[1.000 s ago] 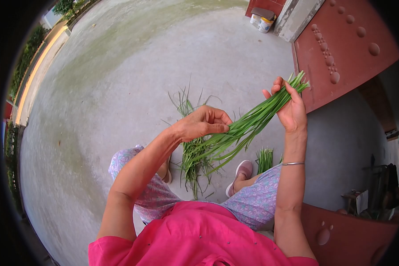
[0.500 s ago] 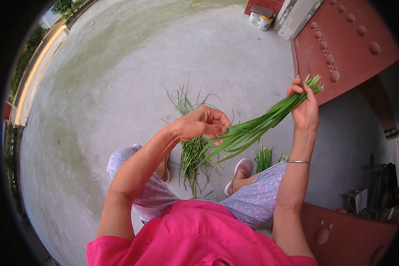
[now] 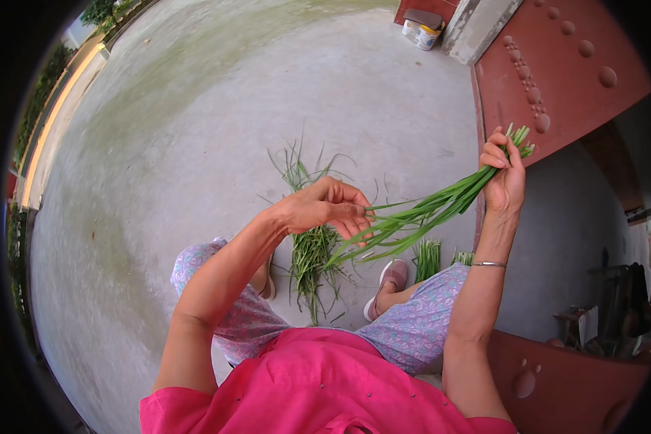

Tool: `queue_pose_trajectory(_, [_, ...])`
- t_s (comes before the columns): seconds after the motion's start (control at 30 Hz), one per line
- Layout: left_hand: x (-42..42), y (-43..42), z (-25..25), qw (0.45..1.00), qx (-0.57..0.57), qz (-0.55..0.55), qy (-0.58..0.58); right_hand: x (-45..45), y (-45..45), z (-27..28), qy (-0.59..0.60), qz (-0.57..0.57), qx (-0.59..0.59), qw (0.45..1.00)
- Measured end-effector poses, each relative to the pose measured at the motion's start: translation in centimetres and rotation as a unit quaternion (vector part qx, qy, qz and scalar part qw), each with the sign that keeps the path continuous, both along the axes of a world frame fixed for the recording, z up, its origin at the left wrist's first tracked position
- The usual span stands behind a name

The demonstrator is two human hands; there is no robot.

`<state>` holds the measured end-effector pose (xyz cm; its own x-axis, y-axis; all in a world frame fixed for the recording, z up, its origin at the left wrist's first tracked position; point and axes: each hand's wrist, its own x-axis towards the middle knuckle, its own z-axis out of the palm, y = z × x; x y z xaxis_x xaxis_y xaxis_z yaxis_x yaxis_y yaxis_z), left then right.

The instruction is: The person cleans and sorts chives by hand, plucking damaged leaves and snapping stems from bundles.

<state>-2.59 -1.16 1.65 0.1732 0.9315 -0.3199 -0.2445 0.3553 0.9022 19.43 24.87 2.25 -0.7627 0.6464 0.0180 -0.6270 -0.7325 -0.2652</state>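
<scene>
A bunch of long green leafy stalks (image 3: 448, 199) stretches between my hands, its pale cut ends at the upper right. My right hand (image 3: 504, 170) is wrapped round the bunch near those ends. At the loose leaf tips, my left hand (image 3: 333, 207) pinches a leaf between thumb and forefinger, its other fingers lower among the hanging tips. Below my left hand, a messy pile of thin green and dry blades (image 3: 312, 264) lies on the concrete between my feet. Beside my shoe (image 3: 392, 278) is a neat green bundle (image 3: 427, 259), with another (image 3: 463, 257) partly hidden by my knee.
Red metal door panels (image 3: 568, 65) stand at the right, one upper and one lower. White tubs (image 3: 421, 32) with a dark lid or cover sit by the pillar (image 3: 477, 29) at the top. Cluttered items (image 3: 593, 325) are in the shade at the lower right.
My right hand has moved right with the bunch and closed more round it. The leaf tips have slid away from my left hand and spread apart; that hand has barely moved.
</scene>
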Motion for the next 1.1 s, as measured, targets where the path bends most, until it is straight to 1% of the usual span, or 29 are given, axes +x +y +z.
queue_pose_trajectory(0.37, [0.3, 0.1, -0.2, 0.999, -0.031, -0.003, 0.011, 0.8, 0.0, 0.6, 0.094, 0.01, -0.017, 0.995])
queue_pose_trajectory(0.77, [0.9, 0.1, -0.1, 0.999, -0.031, -0.025, -0.008, 0.8, -0.2, 0.8, 0.128, 0.02, -0.022, 0.991])
queue_pose_trajectory(0.93, [0.8, 0.0, -0.8, 0.998, -0.006, -0.049, -0.031, 0.7, -0.4, 0.9, 0.136, 0.029, -0.024, 0.99])
queue_pose_trajectory(1.1, [1.0, 0.0, -1.1, 0.998, -0.013, -0.049, -0.041, 0.5, -0.5, 1.1, 0.142, 0.037, -0.027, 0.989])
